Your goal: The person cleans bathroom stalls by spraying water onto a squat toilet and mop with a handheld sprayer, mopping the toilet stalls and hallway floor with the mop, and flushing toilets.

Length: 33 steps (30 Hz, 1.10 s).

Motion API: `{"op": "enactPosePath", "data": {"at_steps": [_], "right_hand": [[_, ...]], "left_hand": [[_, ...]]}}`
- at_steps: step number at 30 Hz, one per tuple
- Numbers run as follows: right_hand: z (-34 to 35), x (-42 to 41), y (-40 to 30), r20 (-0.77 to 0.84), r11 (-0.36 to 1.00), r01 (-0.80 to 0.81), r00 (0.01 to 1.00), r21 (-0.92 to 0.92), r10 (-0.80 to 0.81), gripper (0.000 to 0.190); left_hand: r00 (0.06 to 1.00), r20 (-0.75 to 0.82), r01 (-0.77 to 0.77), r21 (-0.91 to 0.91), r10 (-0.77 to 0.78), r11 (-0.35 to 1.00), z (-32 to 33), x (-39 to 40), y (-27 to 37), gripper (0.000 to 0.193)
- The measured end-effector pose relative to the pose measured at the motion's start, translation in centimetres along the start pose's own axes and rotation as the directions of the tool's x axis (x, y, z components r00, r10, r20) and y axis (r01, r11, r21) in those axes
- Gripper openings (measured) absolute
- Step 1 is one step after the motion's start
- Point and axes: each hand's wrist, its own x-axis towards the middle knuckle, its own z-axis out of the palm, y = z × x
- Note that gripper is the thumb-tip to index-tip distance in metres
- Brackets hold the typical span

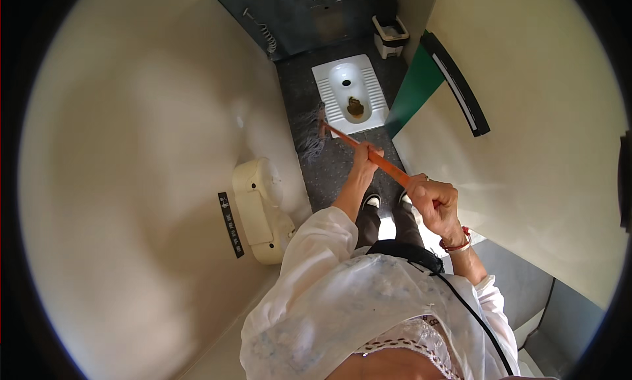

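Observation:
Both of my hands grip the orange handle (392, 169) of a string mop, which slants down and away to the left. My left hand (368, 157) is wrapped around the shaft lower down. Nearer my body, my right hand (434, 202) closes around the upper end. Grey strands of the mop head (313, 145) lie on the dark floor along the left side of a white ceramic squat toilet (379, 86). Brown waste (355, 107) sits in the toilet bowl, on the side closer to me.
A cream paper dispenser (253, 207) juts from the left wall beside a black sign (231, 224) bearing writing. A waste bin (391, 37) stands in the far right corner. Coiled hose (268, 39) hangs at the back left. At right is a pale door (533, 148) with a black fitting (456, 84).

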Motion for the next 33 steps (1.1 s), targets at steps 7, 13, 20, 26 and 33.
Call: {"op": "enactPosePath", "data": {"at_steps": [7,13,20,26,33], "right_hand": [[1.7,2.0,-4.5,0.307,0.931,0.364,0.886,0.0,-0.346,0.035],[-0.6,1.0,-10.3,0.422,0.904,0.413,0.805,0.106,-0.417,0.035],[-2.2,-1.8,-14.0,0.233,0.843,0.468,0.817,0.264,-0.527,0.043],[-4.8,-4.9,-17.0,0.094,0.801,0.543,0.81,0.25,-0.579,0.028],[-6.2,-7.6,-20.5,0.165,0.899,0.426,0.884,0.097,-0.437,0.025]], "left_hand": [[0.972,0.193,0.178,-0.241,-0.133,0.954,3.8,-3.1,1.0,0.022],[0.952,0.283,0.187,-0.22,-0.121,0.957,8.0,-10.6,-0.6,0.021],[0.914,0.342,0.26,-0.082,-0.218,0.962,10.0,-17.3,-3.0,0.019],[0.819,0.476,0.343,0.042,-0.32,0.939,8.2,-19.4,-6.0,0.013],[0.688,0.443,0.581,0.14,-0.576,0.802,8.1,-21.8,-7.9,0.019]]}}
